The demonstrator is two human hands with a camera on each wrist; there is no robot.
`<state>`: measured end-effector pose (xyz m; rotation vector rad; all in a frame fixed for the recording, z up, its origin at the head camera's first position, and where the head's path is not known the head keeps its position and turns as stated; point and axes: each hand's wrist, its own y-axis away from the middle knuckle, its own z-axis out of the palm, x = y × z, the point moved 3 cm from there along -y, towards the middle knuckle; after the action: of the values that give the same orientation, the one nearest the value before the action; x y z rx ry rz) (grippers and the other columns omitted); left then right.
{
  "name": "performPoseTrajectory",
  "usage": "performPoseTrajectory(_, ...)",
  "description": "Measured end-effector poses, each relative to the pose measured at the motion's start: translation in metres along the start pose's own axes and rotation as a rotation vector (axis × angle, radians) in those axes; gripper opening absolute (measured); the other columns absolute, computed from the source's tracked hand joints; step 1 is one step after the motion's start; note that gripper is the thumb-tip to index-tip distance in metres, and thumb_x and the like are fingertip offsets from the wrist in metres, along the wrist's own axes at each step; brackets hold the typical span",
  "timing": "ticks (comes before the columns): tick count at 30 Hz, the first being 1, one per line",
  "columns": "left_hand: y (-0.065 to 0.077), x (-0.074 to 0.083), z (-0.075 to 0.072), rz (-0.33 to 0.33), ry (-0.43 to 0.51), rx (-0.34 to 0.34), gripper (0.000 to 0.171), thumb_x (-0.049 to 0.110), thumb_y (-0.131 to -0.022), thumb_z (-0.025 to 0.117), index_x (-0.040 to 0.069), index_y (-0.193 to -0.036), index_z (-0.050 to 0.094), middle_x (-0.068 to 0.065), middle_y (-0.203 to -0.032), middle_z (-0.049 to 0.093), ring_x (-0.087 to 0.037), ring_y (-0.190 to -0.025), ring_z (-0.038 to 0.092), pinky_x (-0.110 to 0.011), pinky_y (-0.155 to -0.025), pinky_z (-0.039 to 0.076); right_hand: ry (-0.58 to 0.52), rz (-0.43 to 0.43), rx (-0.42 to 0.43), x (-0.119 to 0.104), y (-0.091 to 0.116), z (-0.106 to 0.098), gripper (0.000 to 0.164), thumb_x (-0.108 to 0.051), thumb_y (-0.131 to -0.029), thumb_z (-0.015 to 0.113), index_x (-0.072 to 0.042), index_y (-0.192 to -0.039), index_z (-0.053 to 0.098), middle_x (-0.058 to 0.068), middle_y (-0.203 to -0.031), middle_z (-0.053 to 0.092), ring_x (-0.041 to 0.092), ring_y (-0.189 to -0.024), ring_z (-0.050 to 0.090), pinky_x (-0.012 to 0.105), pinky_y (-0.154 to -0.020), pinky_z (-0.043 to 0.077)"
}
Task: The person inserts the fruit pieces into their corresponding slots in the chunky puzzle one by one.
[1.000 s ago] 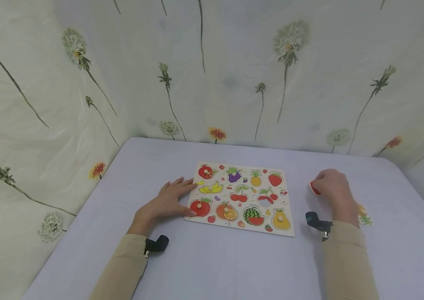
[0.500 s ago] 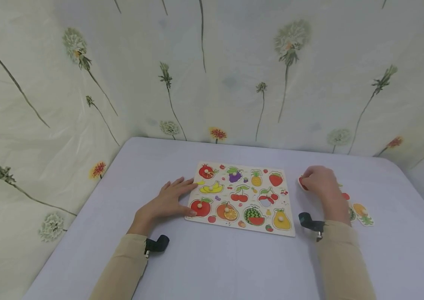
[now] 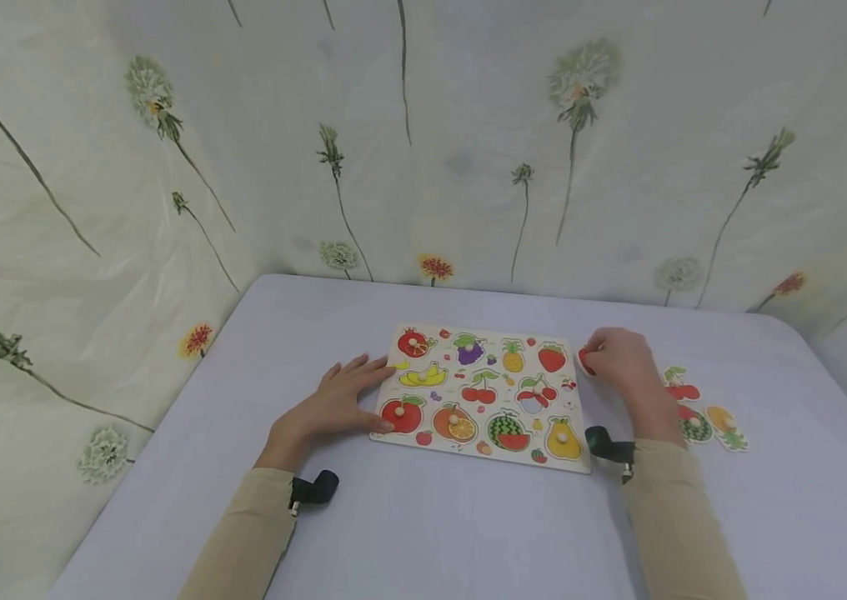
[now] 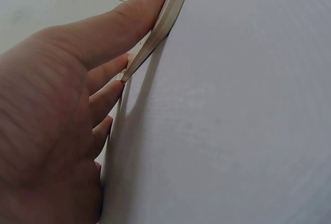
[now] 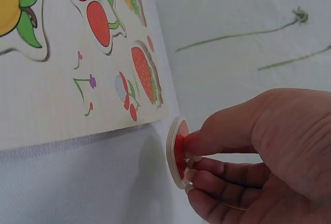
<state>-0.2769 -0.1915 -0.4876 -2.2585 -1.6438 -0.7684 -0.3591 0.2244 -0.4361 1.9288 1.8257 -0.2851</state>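
My right hand (image 3: 622,362) pinches a red wooden puzzle piece (image 5: 179,151) by its knob, just off the upper right edge of the fruit puzzle board (image 3: 493,343). The piece stands tilted on edge in the right wrist view; its printed face is mostly hidden by the fingers. Near it on the board lies the strawberry recess (image 5: 145,76), with no knob showing. My left hand (image 3: 337,402) rests with spread fingers on the board's left edge, thumb (image 4: 129,19) over the near corner. Knobbed pieces such as the apple (image 3: 403,414) and pear (image 3: 562,439) sit in the board.
Right of the board, by my right forearm, lie a loose cherry piece (image 3: 682,390), a watermelon piece (image 3: 695,424) and a pineapple piece (image 3: 726,427). A white cloth (image 3: 423,525) covers the table. Behind it hangs a floral curtain (image 3: 468,208).
My right hand has moved left with the red puzzle piece, toward the board's upper right corner, uncovering the loose cherry and watermelon pieces. My left hand has stayed in place.
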Motion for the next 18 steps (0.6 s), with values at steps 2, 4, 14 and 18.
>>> performPoseTrajectory(2, 0.000, 0.001, 0.000, 0.005, 0.001, 0.002, 0.092, 0.054, -0.073, 0.079, 0.030, -0.153, 0.039, 0.006, -0.164, 0.029, -0.024, -0.157, 0.010, -0.057, -0.126, 0.003, -0.005, -0.006, 0.004, -0.002, -0.001, 0.001, 0.029, -0.016, -0.095, 0.059, 0.002, -0.117, 0.063, 0.022, -0.110, 0.063, 0.034, -0.098, 0.052, 0.039, -0.077, 0.050)
performPoseTrajectory(4, 0.000, 0.000, 0.000, -0.001, -0.004, 0.000, 0.093, 0.055, -0.073, 0.079, 0.031, -0.153, 0.038, 0.007, -0.164, 0.029, -0.023, -0.157, 0.010, -0.056, -0.126, 0.003, -0.016, -0.008, 0.006, -0.004, -0.001, 0.002, 0.029, -0.015, -0.095, 0.059, 0.002, -0.118, 0.063, 0.022, -0.113, 0.062, 0.035, -0.100, 0.052, 0.041, -0.079, 0.051)
performPoseTrajectory(14, 0.000, 0.001, -0.001, -0.012, 0.001, -0.003, 0.092, 0.054, -0.073, 0.079, 0.032, -0.153, 0.038, 0.008, -0.164, 0.029, -0.021, -0.157, 0.009, -0.055, -0.127, 0.002, -0.022, -0.049, 0.012, -0.017, -0.002, 0.014, 0.028, -0.014, -0.094, 0.060, 0.001, -0.118, 0.064, 0.023, -0.118, 0.063, 0.036, -0.105, 0.053, 0.047, -0.089, 0.052)
performPoseTrajectory(18, 0.000, 0.000, 0.000, -0.011, -0.001, -0.005, 0.093, 0.055, -0.073, 0.079, 0.032, -0.153, 0.038, 0.008, -0.164, 0.028, -0.021, -0.157, 0.009, -0.055, -0.127, 0.002, -0.011, -0.067, 0.024, -0.022, -0.003, 0.018, 0.028, -0.015, -0.095, 0.060, 0.000, -0.118, 0.065, 0.023, -0.118, 0.063, 0.035, -0.104, 0.053, 0.047, -0.088, 0.052)
